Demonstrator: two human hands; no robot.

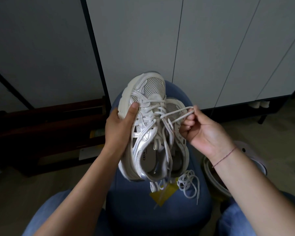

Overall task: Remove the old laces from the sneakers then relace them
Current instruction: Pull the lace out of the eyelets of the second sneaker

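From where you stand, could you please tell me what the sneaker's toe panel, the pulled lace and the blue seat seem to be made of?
Toe panel: likely matte mesh fabric, showing a grid of holes. Lace: seemingly woven textile cord, matte, bending softly. Blue seat: probably matte upholstery fabric, no shine; weave too dim to tell.

We see only the thumb of the left grip (119, 125); its fingers are hidden behind the front sneaker (148, 86). That shoe covers most of the second sneaker (173, 106), and its insole print (144, 155) is cut short by the collar.
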